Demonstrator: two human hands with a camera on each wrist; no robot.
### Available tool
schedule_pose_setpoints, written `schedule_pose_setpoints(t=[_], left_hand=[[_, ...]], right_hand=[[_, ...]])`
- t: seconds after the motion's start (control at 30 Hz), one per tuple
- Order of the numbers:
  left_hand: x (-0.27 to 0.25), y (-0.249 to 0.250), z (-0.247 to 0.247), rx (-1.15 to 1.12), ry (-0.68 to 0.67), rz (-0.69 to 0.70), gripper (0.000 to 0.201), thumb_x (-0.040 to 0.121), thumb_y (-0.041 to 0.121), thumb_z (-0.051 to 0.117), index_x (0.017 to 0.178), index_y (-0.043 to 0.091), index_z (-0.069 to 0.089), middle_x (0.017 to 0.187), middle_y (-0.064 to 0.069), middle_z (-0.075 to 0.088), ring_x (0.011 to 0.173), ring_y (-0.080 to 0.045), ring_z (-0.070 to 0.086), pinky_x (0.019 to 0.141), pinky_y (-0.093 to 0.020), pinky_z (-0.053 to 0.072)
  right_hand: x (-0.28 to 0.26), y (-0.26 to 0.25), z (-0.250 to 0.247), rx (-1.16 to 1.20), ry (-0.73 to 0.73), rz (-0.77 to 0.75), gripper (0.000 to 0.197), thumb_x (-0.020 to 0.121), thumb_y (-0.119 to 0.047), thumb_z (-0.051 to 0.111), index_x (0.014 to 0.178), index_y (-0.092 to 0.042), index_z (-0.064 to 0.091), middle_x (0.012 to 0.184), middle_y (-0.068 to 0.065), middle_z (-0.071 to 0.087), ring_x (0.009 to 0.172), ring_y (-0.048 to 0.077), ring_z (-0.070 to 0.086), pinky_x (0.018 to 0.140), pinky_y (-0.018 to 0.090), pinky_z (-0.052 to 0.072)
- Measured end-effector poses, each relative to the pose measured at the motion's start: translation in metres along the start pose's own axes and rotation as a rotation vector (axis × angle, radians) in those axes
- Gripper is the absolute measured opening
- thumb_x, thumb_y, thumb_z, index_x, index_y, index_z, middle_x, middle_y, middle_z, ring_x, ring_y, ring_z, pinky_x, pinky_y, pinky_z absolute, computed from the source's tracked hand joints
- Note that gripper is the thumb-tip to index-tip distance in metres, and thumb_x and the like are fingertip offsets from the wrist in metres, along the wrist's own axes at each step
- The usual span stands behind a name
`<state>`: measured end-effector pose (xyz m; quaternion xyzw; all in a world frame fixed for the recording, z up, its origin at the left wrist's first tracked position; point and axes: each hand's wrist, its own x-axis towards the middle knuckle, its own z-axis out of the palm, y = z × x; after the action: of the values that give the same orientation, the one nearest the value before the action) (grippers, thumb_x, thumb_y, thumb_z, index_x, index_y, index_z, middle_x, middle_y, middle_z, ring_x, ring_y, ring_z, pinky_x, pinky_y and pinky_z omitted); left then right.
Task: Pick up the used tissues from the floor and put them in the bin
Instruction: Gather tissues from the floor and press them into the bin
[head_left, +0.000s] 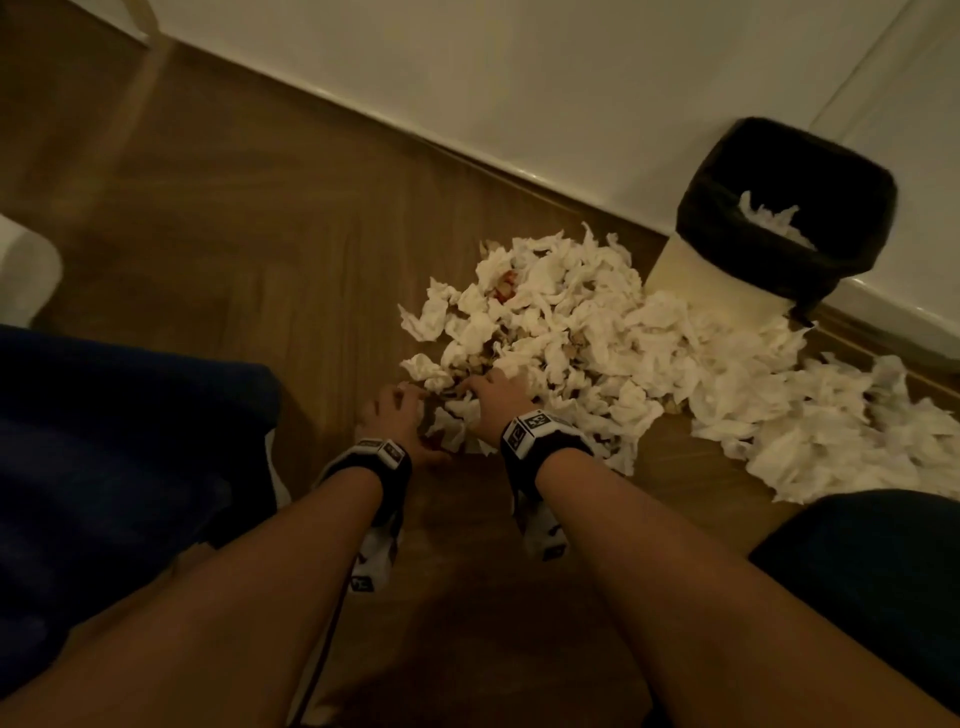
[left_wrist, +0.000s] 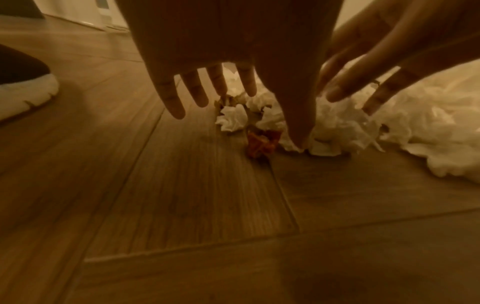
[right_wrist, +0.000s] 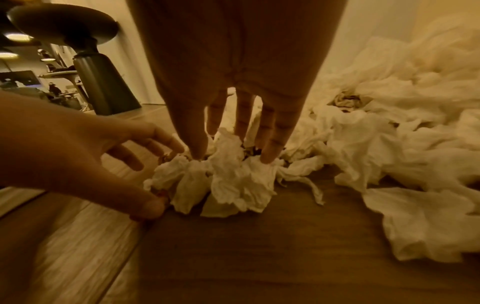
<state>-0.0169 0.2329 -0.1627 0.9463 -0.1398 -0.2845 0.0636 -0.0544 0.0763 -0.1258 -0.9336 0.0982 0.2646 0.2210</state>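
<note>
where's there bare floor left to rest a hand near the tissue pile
Bare wooden floor lies left of the tissue pile, up to the wall, and near, around both forearms. Crowded: from the left hand and right hand at the pile's near edge, rightwards to the bin.

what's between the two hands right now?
A small clump of crumpled tissues on the floor, flanked by the left hand and right hand. Clearest in the right wrist view; the head view shows it too.

Bare forearms, black-and-white marker-printed wrist camera bands (head_left: 540, 434) (one per wrist), dark blue trousers (head_left: 104, 441), white-soled shoe (left_wrist: 28, 96)
</note>
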Motion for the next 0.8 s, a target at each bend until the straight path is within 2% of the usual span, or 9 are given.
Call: schedule_pose_setpoints(t=[0.07, 0.13, 0.3, 0.4, 0.47, 0.53, 0.67, 0.8], left_hand=[[0.001, 0.001, 0.002, 0.052, -0.005, 0.019, 0.093, 0.068, 0.054, 0.074, 0.141, 0.026, 0.024, 0.145, -0.01, 0.013, 0.128, -0.038, 0.026, 0.103, -0.047, 0.035], [0.002, -0.001, 0.003, 0.029, -0.002, 0.028, 0.083, 0.072, 0.043, 0.075, 0.138, 0.024, 0.028, 0.143, -0.011, 0.014, 0.124, -0.039, 0.031, 0.101, -0.046, 0.038], [0.004, -0.014, 0.007, -0.063, 0.063, 0.023, 0.048, 0.084, 0.021, 0.066, 0.125, 0.009, 0.044, 0.139, -0.013, 0.022, 0.106, -0.032, 0.052, 0.094, -0.037, 0.045], [0.007, -0.019, 0.006, -0.118, 0.072, 0.007, 0.034, 0.087, 0.02, 0.061, 0.118, 0.007, 0.051, 0.133, -0.013, 0.032, 0.101, -0.031, 0.055, 0.087, -0.036, 0.047], [0.009, -0.02, 0.005, -0.148, 0.049, -0.012, 0.028, 0.09, 0.022, 0.058, 0.113, 0.006, 0.054, 0.128, -0.013, 0.038, 0.099, -0.032, 0.056, 0.086, -0.038, 0.048], [0.009, -0.021, 0.005, -0.171, 0.051, -0.036, 0.023, 0.091, 0.022, 0.055, 0.108, 0.006, 0.057, 0.123, -0.013, 0.043, 0.098, -0.033, 0.055, 0.085, -0.039, 0.047], [0.008, -0.021, 0.003, -0.196, 0.08, -0.009, 0.019, 0.092, 0.013, 0.047, 0.107, 0.006, 0.058, 0.116, -0.014, 0.053, 0.103, -0.031, 0.054, 0.087, -0.037, 0.043], [0.004, -0.023, -0.003, -0.252, 0.109, -0.021, 0.018, 0.089, 0.009, 0.049, 0.102, 0.009, 0.062, 0.11, -0.011, 0.063, 0.102, -0.029, 0.058, 0.087, -0.037, 0.048]], right_hand=[[0.003, -0.002, 0.004, -0.022, 0.013, -0.004, 0.051, 0.091, -0.022, 0.057, 0.138, -0.023, 0.037, 0.142, 0.01, 0.028, 0.131, 0.037, 0.03, 0.106, 0.046, 0.036], [0.005, -0.002, 0.006, -0.037, 0.03, -0.007, 0.054, 0.091, -0.023, 0.056, 0.14, -0.022, 0.035, 0.142, 0.01, 0.028, 0.131, 0.037, 0.029, 0.106, 0.046, 0.035], [0.007, 0.001, 0.013, -0.138, 0.104, -0.068, 0.054, 0.091, -0.03, 0.054, 0.14, -0.019, 0.035, 0.143, 0.01, 0.03, 0.131, 0.035, 0.028, 0.107, 0.043, 0.034], [0.006, 0.0, 0.02, -0.255, 0.206, -0.179, 0.052, 0.09, -0.035, 0.052, 0.138, -0.02, 0.038, 0.139, 0.01, 0.035, 0.129, 0.033, 0.029, 0.103, 0.04, 0.038], [0.004, -0.003, 0.023, -0.339, 0.236, -0.246, 0.051, 0.089, -0.036, 0.052, 0.136, -0.022, 0.039, 0.141, 0.01, 0.034, 0.128, 0.033, 0.03, 0.098, 0.043, 0.043], [0.003, -0.006, 0.026, -0.373, 0.23, -0.287, 0.05, 0.088, -0.034, 0.054, 0.135, -0.024, 0.04, 0.145, 0.01, 0.029, 0.131, 0.035, 0.027, 0.098, 0.048, 0.042], [0.004, -0.014, 0.032, -0.458, 0.175, -0.375, 0.052, 0.087, -0.027, 0.056, 0.136, -0.026, 0.039, 0.15, 0.007, 0.024, 0.134, 0.038, 0.024, 0.104, 0.052, 0.033], [0.005, -0.021, 0.038, -0.479, 0.103, -0.269, 0.047, 0.091, -0.026, 0.053, 0.135, -0.028, 0.038, 0.151, 0.007, 0.022, 0.133, 0.043, 0.023, 0.103, 0.058, 0.031]])
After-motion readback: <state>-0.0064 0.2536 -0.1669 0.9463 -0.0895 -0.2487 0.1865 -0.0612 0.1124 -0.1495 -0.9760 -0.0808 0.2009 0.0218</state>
